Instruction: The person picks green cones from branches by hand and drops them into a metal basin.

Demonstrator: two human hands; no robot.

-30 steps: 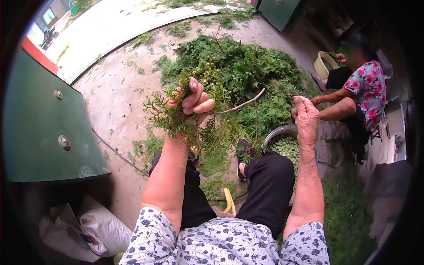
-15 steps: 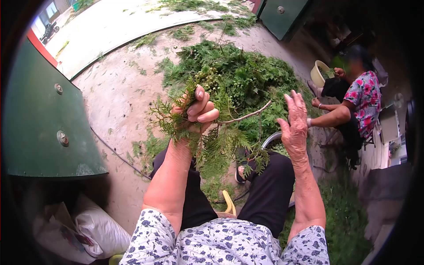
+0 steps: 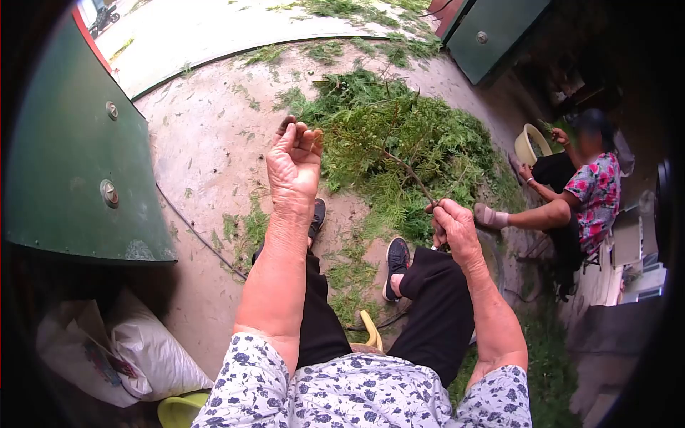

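My right hand [image 3: 454,232] is closed around the bare woody stem of a leafy conifer branch [image 3: 410,167]. The branch slants up and to the left, its green foliage overlapping the heap of cut conifer greenery [image 3: 435,135] on the ground, so its outline is hard to separate. Left of the branch, my left hand [image 3: 295,167] is raised with the palm showing and the fingers loosely bent and apart. I see nothing held in it, though its fingertips are slightly blurred.
A co-worker [image 3: 596,189] sits at the right with a sprig in one hand, beside a cream basin [image 3: 529,145]. Green metal doors [image 3: 78,164] flank the doorway. White sacks [image 3: 153,349] and a yellow-green tub [image 3: 182,410] lie at lower left. A dark cable [image 3: 196,232] crosses the floor.
The branch has passed from my left hand to my right, which has closed on its stem and dropped lower. My left hand has let go and moved slightly left and up.
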